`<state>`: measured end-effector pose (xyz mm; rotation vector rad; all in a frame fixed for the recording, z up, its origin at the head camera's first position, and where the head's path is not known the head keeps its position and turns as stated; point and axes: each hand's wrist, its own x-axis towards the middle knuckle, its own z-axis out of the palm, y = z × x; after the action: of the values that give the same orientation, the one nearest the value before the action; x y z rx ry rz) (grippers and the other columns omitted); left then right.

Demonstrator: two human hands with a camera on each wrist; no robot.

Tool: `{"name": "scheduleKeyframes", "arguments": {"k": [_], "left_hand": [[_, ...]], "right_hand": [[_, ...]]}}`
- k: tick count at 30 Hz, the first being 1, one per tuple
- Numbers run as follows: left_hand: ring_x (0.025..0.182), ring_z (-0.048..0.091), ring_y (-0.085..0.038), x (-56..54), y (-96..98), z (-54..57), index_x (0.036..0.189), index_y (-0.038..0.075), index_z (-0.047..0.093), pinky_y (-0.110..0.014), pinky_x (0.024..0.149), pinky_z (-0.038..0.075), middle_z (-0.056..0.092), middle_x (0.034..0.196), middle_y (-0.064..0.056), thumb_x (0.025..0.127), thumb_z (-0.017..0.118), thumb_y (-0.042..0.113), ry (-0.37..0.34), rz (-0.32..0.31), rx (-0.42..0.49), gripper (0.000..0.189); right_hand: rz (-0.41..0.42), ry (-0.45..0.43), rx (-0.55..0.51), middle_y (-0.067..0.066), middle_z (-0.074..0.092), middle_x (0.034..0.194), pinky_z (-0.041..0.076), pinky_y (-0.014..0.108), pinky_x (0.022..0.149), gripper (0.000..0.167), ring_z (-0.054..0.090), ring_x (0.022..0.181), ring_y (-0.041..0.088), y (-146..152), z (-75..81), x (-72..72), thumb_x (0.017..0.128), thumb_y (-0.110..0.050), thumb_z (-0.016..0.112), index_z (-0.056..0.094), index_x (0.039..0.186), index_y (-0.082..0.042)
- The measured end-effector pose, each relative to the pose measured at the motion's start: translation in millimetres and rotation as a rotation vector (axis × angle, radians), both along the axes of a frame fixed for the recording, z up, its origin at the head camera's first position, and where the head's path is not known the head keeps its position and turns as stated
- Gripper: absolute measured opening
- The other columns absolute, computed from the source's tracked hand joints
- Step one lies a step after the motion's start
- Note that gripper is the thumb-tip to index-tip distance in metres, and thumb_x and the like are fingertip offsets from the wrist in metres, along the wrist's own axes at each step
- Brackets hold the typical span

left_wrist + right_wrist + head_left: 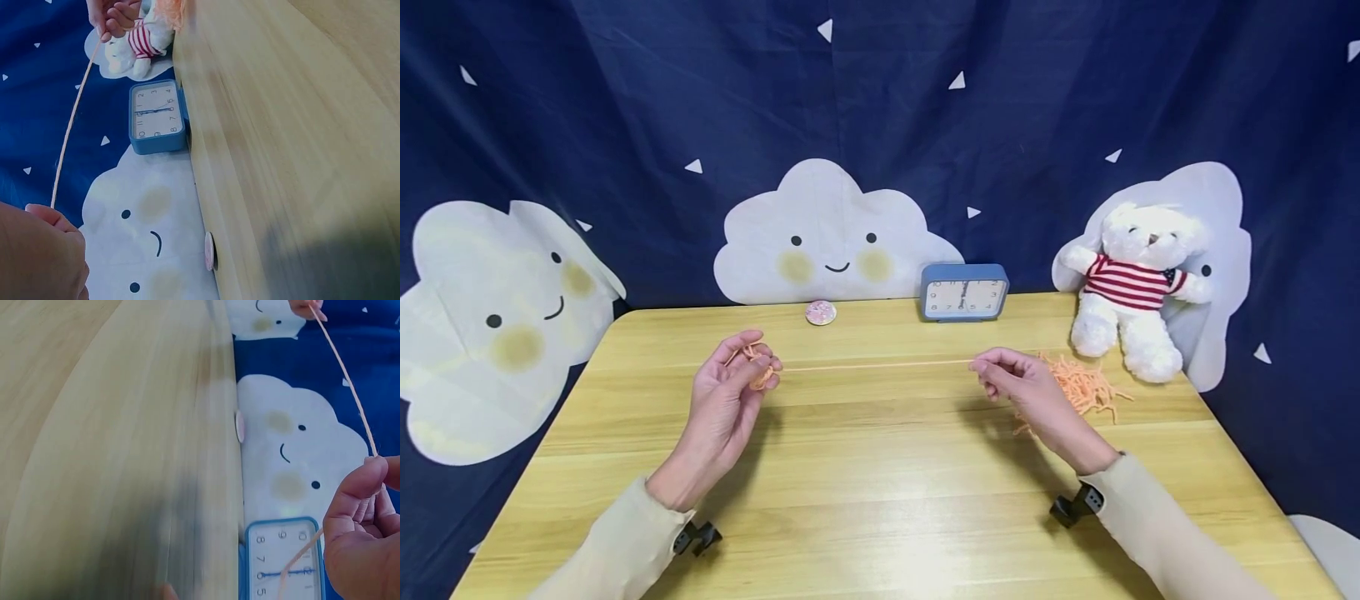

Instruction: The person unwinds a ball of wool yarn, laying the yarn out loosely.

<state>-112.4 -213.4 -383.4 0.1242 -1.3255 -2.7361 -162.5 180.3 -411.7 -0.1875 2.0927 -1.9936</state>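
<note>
A strand of peach yarn [872,365] runs nearly level and taut between my two hands, above the table. My left hand [726,392] holds a small looped bundle of the same yarn [763,379] between thumb and fingers. With thumb and fingertips, my right hand [1018,383] pinches the strand's other end; in the right wrist view a tail of yarn [303,553] hangs below that hand. Behind the right hand a loose heap of peach yarn [1082,385] lies on the table, partly hidden by the hand and wrist.
On the wooden table [880,467] a blue clock [965,293] stands at the back, right of a small round pink patterned disc [821,312]. A white teddy bear [1138,287] in a striped shirt sits at the back right. A dark blue curtain [880,100] hangs behind.
</note>
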Motion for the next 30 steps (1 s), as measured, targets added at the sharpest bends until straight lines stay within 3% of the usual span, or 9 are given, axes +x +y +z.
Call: {"name": "scheduleKeyframes", "arguments": {"k": [5,8,12,15,19,23,26,30], "left_hand": [[0.092,0.067,-0.017,1.0,-1.6,-1.9,0.141,-0.002,0.054,-0.022,0.075,0.058,0.066,0.108,-0.008,0.101,0.061,-0.019,0.000,-0.035,-0.055,0.044],[0.097,0.071,-0.015,0.4,-1.1,-1.8,0.145,-0.005,0.051,-0.020,0.080,0.060,0.070,0.114,-0.009,0.099,0.064,-0.019,-0.053,-0.041,-0.111,0.050],[0.104,0.076,-0.017,-1.1,-0.3,-1.3,0.148,-0.005,0.050,-0.019,0.082,0.060,0.074,0.117,-0.012,0.102,0.061,-0.018,-0.128,-0.033,-0.143,0.049],[0.106,0.077,-0.021,-0.9,-1.0,-2.0,0.150,0.000,0.049,-0.022,0.083,0.061,0.076,0.116,-0.013,0.103,0.057,-0.019,-0.130,-0.037,-0.150,0.052],[0.095,0.078,-0.020,0.2,-2.9,-3.8,0.151,0.004,0.050,-0.024,0.078,0.062,0.079,0.109,-0.012,0.105,0.052,-0.018,-0.125,-0.049,-0.191,0.051],[0.079,0.070,-0.015,0.9,-3.4,-4.9,0.147,0.001,0.052,-0.021,0.068,0.057,0.076,0.101,-0.010,0.108,0.050,-0.013,-0.153,-0.083,-0.184,0.042],[0.076,0.064,-0.014,1.4,-2.9,-5.2,0.145,-0.001,0.053,-0.021,0.067,0.055,0.073,0.099,-0.009,0.108,0.055,-0.010,-0.150,-0.115,-0.152,0.038],[0.080,0.067,-0.014,1.6,-2.4,-5.5,0.142,-0.004,0.055,-0.020,0.069,0.056,0.072,0.100,-0.008,0.105,0.065,-0.009,-0.116,-0.135,-0.175,0.039]], "right_hand": [[-0.032,0.005,-0.030,0.003,0.065,0.089,0.055,0.024,0.070,0.021,0.060,0.078,0.013,7.7,4.7,2.8,0.109,-0.015,0.069,0.073,0.113,0.005],[-0.045,0.021,-0.064,0.002,0.065,0.089,0.054,0.023,0.069,0.020,0.059,0.077,0.012,9.2,9.0,4.5,0.110,-0.013,0.069,0.073,0.112,0.006],[-0.052,0.048,-0.105,0.000,0.064,0.088,0.053,0.021,0.068,0.013,0.058,0.076,0.011,11.5,14.1,5.5,0.110,-0.012,0.068,0.075,0.108,-0.001],[-0.052,0.055,-0.133,0.000,0.064,0.089,0.053,0.020,0.068,0.011,0.058,0.077,0.010,14.6,17.5,6.1,0.110,-0.011,0.067,0.075,0.107,-0.004],[-0.062,0.069,-0.197,0.000,0.065,0.089,0.053,0.020,0.068,0.013,0.059,0.077,0.009,17.8,21.2,6.6,0.111,-0.007,0.064,0.076,0.106,-0.006],[-0.072,0.086,-0.250,0.001,0.066,0.090,0.053,0.019,0.068,0.016,0.059,0.077,0.009,19.3,25.4,6.9,0.111,-0.005,0.062,0.077,0.106,-0.006],[-0.070,0.089,-0.261,0.001,0.066,0.091,0.054,0.019,0.068,0.017,0.059,0.078,0.009,20.2,27.7,7.5,0.112,-0.005,0.061,0.077,0.106,-0.007],[-0.069,0.099,-0.282,0.001,0.067,0.092,0.054,0.019,0.069,0.018,0.059,0.078,0.009,21.8,28.6,7.8,0.112,-0.003,0.059,0.077,0.107,-0.006]]}}
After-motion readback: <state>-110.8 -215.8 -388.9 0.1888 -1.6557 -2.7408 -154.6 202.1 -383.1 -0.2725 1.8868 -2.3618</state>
